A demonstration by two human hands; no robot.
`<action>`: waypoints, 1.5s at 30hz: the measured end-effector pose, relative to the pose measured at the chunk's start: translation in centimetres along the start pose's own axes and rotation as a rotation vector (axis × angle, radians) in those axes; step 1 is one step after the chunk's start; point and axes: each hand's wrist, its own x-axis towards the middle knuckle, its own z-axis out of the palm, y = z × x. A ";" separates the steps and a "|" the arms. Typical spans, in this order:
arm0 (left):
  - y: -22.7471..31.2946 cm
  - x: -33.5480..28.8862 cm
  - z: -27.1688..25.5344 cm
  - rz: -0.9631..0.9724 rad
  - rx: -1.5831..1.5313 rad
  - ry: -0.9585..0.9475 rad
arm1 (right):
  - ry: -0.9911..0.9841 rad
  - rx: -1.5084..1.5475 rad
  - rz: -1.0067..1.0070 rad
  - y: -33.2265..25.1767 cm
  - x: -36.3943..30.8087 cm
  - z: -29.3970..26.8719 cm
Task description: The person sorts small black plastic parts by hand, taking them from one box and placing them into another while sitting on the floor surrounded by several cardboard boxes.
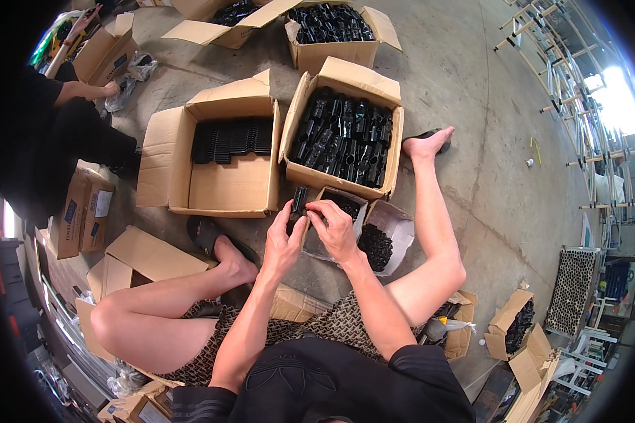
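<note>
My left hand (283, 243) grips a short black tube-shaped fitting (299, 197), held upright in front of me. Beside it, the fingers of my right hand (337, 231) are pinched together against the fitting's lower side; whatever they hold is too small to make out. Just beyond my hands stands a large carton (342, 182) full of similar black fittings (346, 134). To its left, an open carton (226, 204) has black ribbed parts (236, 139) stacked along its far side. Close by my right hand are two small boxes, one with small black pieces (376, 247), the other (324, 243) partly covered.
More cartons of black parts (331, 25) stand at the far side. A person in dark clothes (85, 127) works at the left. My sandalled feet flank the boxes. Metal racks (571, 92) line the right; another carton (511, 321) sits at the lower right.
</note>
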 end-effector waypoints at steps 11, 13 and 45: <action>-0.2 0.0 0.2 -0.015 0.009 -0.010 | -0.044 0.129 0.346 1.2 -0.2 0.3; -0.1 0.0 0.3 0.008 0.023 -0.001 | -0.023 0.171 0.270 1.1 -0.3 0.4; 0.3 0.3 -1.6 -0.385 -0.114 -0.212 | -0.219 -0.070 0.148 2.0 -0.3 -1.4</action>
